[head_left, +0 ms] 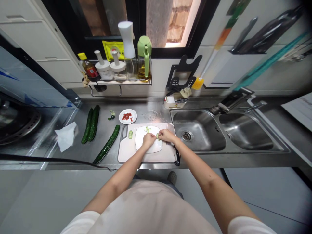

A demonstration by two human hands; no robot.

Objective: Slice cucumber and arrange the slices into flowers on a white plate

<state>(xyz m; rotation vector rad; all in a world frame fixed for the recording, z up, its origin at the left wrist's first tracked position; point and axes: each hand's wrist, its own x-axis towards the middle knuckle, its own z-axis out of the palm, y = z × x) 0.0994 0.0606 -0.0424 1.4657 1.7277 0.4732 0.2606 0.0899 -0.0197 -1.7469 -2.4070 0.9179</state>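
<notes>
A white plate (140, 138) rests on a pale cutting board (126, 155). Over the plate, my right hand (167, 135) pinches a small light-green cucumber slice (158, 136) near its right edge. My left hand (149, 139) is close by, fingertips pressed together; whatever they hold is hidden. Several thin cucumber pieces (148, 129) lie at the plate's far side. A short stack of cucumber slices (130, 134) sits on the board left of the plate. The black handle of a knife (177, 156) shows at the board's right edge, partly under my right forearm.
A small dish (128, 122) of red bits stands behind the board. One cucumber (107, 144) lies left of it, with two more cucumbers (90, 125) farther left. At right is a double sink (198, 130). Bottles fill a wall rack (119, 82). A dark cable (56, 159) crosses the front left.
</notes>
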